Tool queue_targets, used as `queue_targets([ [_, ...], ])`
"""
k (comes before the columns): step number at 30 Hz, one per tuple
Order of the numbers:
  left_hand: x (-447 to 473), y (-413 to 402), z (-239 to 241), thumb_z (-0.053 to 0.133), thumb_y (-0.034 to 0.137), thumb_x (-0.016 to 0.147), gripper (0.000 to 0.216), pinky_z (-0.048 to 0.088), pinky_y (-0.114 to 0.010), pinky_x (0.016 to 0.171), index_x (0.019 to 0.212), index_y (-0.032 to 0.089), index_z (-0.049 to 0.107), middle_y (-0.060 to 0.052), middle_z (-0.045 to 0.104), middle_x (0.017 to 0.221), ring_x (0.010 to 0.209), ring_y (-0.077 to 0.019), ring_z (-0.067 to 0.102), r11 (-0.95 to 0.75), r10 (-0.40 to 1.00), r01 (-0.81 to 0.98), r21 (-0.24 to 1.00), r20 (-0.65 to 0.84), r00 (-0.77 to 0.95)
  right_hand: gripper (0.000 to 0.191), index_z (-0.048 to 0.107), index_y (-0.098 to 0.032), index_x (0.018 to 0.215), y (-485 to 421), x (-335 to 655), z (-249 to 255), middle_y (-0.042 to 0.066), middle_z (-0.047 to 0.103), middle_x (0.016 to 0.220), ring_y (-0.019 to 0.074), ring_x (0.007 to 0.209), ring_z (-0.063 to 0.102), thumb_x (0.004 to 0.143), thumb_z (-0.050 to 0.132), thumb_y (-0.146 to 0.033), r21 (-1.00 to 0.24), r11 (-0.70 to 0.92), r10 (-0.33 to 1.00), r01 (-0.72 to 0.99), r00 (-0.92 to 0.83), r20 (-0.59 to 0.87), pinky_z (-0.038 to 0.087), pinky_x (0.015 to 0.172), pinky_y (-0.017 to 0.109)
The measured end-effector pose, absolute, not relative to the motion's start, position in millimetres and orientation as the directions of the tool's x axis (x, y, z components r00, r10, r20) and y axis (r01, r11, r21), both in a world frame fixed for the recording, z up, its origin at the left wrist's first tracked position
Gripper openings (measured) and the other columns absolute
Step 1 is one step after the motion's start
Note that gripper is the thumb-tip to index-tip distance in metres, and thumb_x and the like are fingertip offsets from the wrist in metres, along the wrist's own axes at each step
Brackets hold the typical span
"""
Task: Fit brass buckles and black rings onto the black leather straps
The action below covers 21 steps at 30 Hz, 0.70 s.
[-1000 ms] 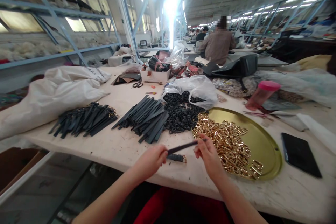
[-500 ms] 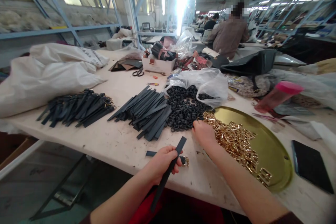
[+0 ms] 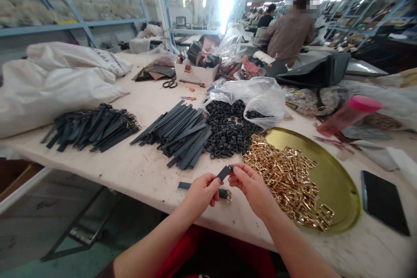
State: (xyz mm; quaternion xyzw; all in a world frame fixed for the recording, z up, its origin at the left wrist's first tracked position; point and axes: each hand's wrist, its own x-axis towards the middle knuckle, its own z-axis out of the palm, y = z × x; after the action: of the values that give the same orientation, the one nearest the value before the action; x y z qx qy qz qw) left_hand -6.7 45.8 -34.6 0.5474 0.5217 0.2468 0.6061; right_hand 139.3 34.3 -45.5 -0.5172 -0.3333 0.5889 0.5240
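My left hand (image 3: 202, 192) grips a dark strap (image 3: 223, 172) near its upper end. My right hand (image 3: 250, 184) meets it there, pinching the strap's tip, possibly with a small black loop. Both hands hover over the table's near edge. Under them lies a finished strap with a gold buckle (image 3: 225, 194). A heap of gold buckles (image 3: 286, 178) fills the left part of a round brass tray (image 3: 335, 182) just right of my right hand. Black loops (image 3: 228, 132) spill from a plastic bag (image 3: 254, 95) ahead. A pile of plain dark straps (image 3: 182, 132) lies to their left.
A pile of straps with buckles (image 3: 91, 126) lies at the left, white sacks (image 3: 55, 82) behind it. A black phone (image 3: 384, 202) and a pink-lidded bottle (image 3: 348, 115) are on the right. Scissors (image 3: 170, 82) and a white box (image 3: 195, 71) stand farther back. A person (image 3: 289, 34) sits at another table.
My right hand reached into the black loops and came back to the strap. My left hand raised the strap's end up to meet it. The view tilted down slightly.
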Motion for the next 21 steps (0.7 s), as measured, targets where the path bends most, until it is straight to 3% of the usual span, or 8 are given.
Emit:
queue_targets([
  [5, -4.0, 34.7, -34.4, 0.040, 0.029, 0.078, 0.019, 0.035, -0.018, 0.039, 0.071, 0.015, 0.052, 0.005, 0.050, 0.046, 0.037, -0.0078, 0.043, 0.230, 0.897, 0.297, 0.927, -0.321, 0.305, 0.029, 0.056, -0.016, 0.076, 24.4, 134.1, -53.8, -0.001, 0.058, 0.068, 0.0106, 0.064, 0.055, 0.069, 0.063, -0.043, -0.953, -0.169, 0.954, -0.251, 0.202, -0.222, 0.044, 0.059, 0.023],
  [10, -3.1, 22.6, -34.5, 0.037, 0.032, 0.081, 0.023, 0.032, -0.019, 0.039, 0.071, 0.016, 0.051, 0.006, 0.047, 0.045, 0.036, -0.0081, 0.040, 0.191, 0.897, 0.343, 0.920, -0.305, 0.319, 0.038, 0.054, -0.019, 0.101, 13.2, 129.6, -55.4, 0.001, 0.062, 0.079, 0.0124, 0.069, 0.058, 0.071, 0.060, -0.042, -0.970, -0.119, 0.954, -0.210, 0.246, -0.170, 0.047, 0.063, 0.025],
  [15, -16.1, 21.5, -29.2, 0.036, 0.032, 0.080, 0.024, 0.028, -0.021, 0.042, 0.066, 0.018, 0.050, 0.006, 0.044, 0.043, 0.039, -0.0098, 0.041, 0.007, 0.858, 0.556, 0.831, -0.290, 0.423, 0.034, 0.058, -0.019, 0.103, 0.8, 135.7, -57.2, 0.006, 0.066, 0.094, 0.0171, 0.081, 0.061, 0.079, 0.050, -0.041, -0.993, -0.044, 0.988, 0.108, 0.154, -0.027, 0.048, 0.076, 0.033],
  [18, -22.6, 22.1, -17.8, 0.037, 0.030, 0.079, 0.024, 0.025, -0.022, 0.046, 0.062, 0.018, 0.049, 0.004, 0.046, 0.045, 0.044, -0.0109, 0.043, -0.130, 0.844, 0.653, 0.747, -0.262, 0.468, 0.029, 0.060, -0.021, 0.103, -5.0, 141.1, -56.0, 0.006, 0.067, 0.097, 0.0188, 0.088, 0.061, 0.082, 0.046, -0.036, -0.938, 0.057, 0.992, 0.342, 0.084, 0.091, 0.047, 0.082, 0.036],
  [21, -25.2, 20.9, -6.9, 0.037, 0.028, 0.079, 0.024, 0.022, -0.024, 0.047, 0.061, 0.018, 0.049, 0.003, 0.047, 0.049, 0.048, -0.0116, 0.043, -0.235, 0.831, 0.678, 0.696, -0.218, 0.512, 0.027, 0.061, -0.022, 0.102, -9.1, 142.6, -51.9, 0.006, 0.067, 0.097, 0.0193, 0.089, 0.061, 0.083, 0.044, -0.033, -0.883, 0.117, 0.987, 0.455, 0.045, 0.154, 0.048, 0.081, 0.036],
])
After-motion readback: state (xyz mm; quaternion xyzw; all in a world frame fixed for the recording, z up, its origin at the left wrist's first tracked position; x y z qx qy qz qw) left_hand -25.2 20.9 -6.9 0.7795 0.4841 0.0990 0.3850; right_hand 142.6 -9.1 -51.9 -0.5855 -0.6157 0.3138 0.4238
